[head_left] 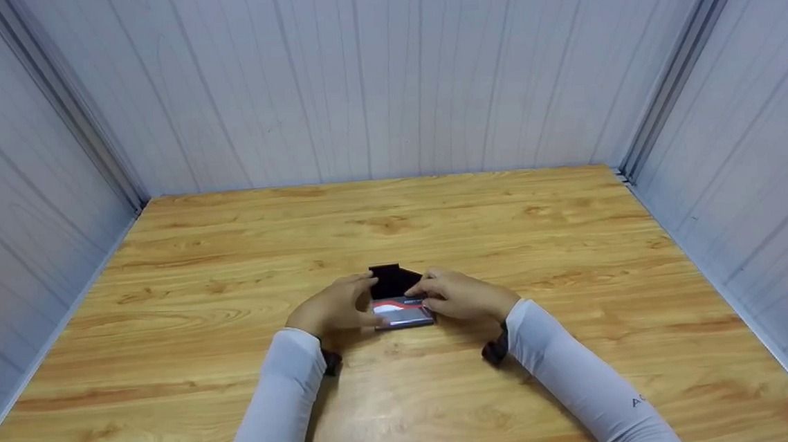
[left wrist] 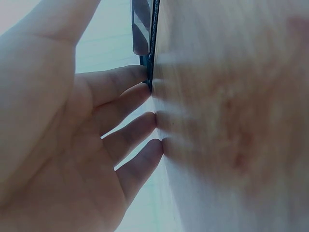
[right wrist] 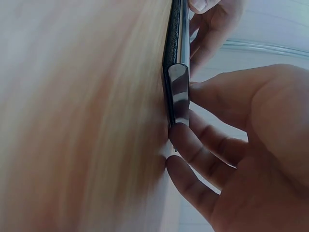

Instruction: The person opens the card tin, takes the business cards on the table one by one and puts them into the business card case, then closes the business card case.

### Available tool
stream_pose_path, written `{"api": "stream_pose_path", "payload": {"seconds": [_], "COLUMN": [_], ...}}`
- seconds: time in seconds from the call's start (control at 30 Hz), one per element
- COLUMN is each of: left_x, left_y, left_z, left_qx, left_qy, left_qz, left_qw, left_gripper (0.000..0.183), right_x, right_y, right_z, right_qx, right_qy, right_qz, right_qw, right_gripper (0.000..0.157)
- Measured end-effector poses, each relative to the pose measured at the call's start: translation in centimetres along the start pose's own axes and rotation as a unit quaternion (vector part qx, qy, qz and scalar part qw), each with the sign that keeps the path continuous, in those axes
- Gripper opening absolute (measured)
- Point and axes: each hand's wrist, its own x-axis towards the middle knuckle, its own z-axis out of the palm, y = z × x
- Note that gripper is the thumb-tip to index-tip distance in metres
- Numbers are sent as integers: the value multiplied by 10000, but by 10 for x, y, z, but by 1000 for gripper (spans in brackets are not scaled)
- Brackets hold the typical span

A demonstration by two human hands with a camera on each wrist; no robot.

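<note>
An opened black card case (head_left: 395,280) lies on the table between the two hands, its dark flap toward the back. On its near half sits a card (head_left: 400,315) with a red and white wave. A shiny metal-like end (right wrist: 179,92) shows in the right wrist view. The left hand (head_left: 337,307) holds the left side, thumb at the card's near left corner and fingertips at the flap; other fingertips rest on the wood. The right hand (head_left: 465,296) grips the right side, thumb against the card's face and fingers around the end.
The wood-grain table (head_left: 230,260) stretches around the case on all sides. Pale panel walls (head_left: 384,76) close it in at the back, left and right. Light sleeves (head_left: 571,375) cover both forearms, with dark wrist devices (head_left: 494,350) under the wrists.
</note>
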Motion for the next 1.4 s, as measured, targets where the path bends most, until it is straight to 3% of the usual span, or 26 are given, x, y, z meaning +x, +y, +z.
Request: {"api": "stream_pose_path", "payload": {"seconds": [0.47, 0.87, 1.4], "left_x": [-1, 0, 0], "left_y": [2, 0, -3], "left_z": [-2, -2, -5], "left_qx": [75, 107, -441], "left_qy": [30, -46, 138], "left_qz": [-36, 79, 298], "left_qw": [10000, 9999, 9985], "left_gripper": [91, 90, 83], "right_x": [-3, -8, -8], "right_y": [1, 0, -1], "right_z": [-4, -5, -5], "right_qx": [402, 614, 657], "right_qy": [-84, 335, 355], "right_qz": [199, 1345, 1416], "right_qw": [9990, 9884, 9871], "right_gripper": [37, 49, 41]}}
